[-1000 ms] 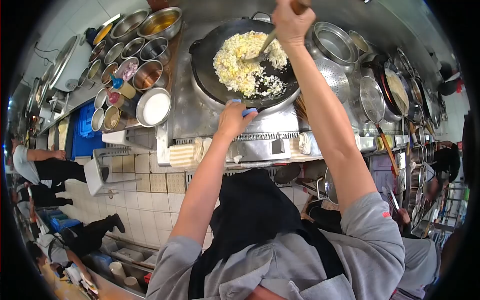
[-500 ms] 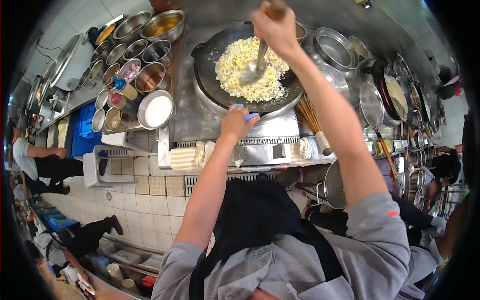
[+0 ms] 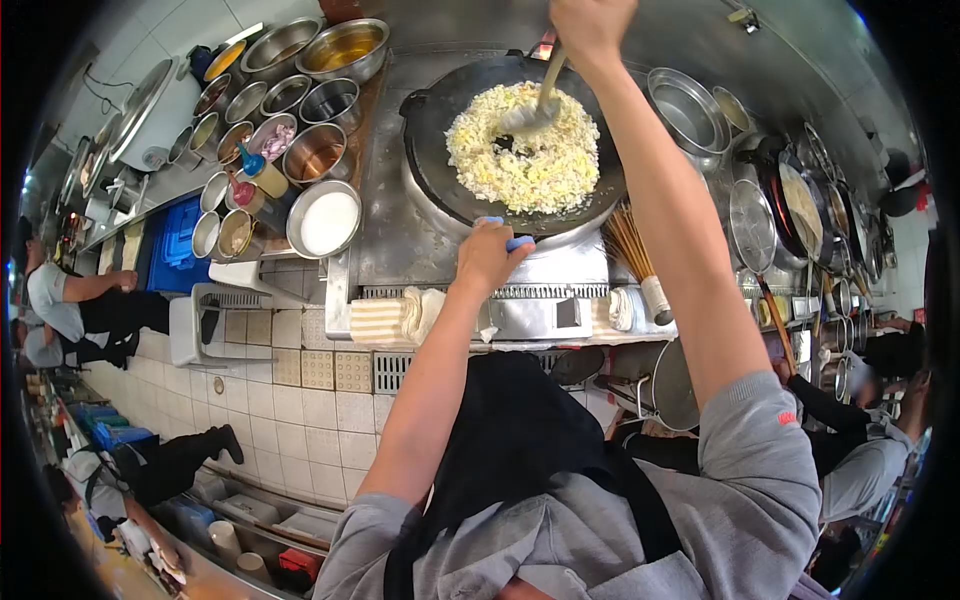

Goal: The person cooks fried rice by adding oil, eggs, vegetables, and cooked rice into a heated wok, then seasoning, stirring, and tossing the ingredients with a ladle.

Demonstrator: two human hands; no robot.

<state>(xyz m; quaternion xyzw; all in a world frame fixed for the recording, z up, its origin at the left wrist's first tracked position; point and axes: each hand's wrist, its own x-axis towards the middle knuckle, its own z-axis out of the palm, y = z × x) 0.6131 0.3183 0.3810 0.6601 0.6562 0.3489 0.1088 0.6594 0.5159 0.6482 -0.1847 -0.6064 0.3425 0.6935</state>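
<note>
A black wok [image 3: 432, 140] sits on the steel stove, holding a ring of rice with yellow egg bits [image 3: 545, 180]. My left hand [image 3: 487, 255] grips a blue cloth [image 3: 519, 243] at the wok's near rim. Above the wok's far right side, my right hand [image 3: 594, 22] is closed round the handle of a metal ladle [image 3: 532, 118]. The ladle's bowl, slightly blurred, touches the rice at its upper left. The ladle's upper end is hidden by my fist and the frame's top edge.
Metal bowls with ingredients, one with white grains [image 3: 328, 221], and squeeze bottles [image 3: 262, 176] stand left of the stove. A bamboo brush [image 3: 635, 262] lies right of the wok, near steel bowls [image 3: 688, 112] and strainers [image 3: 752, 228]. Co-workers [image 3: 85, 300] are at the left and right edges.
My right hand and the ladle have moved up and right. The rice, heaped before, now lies in a ring around a small gap. My left hand still holds the cloth at the rim.
</note>
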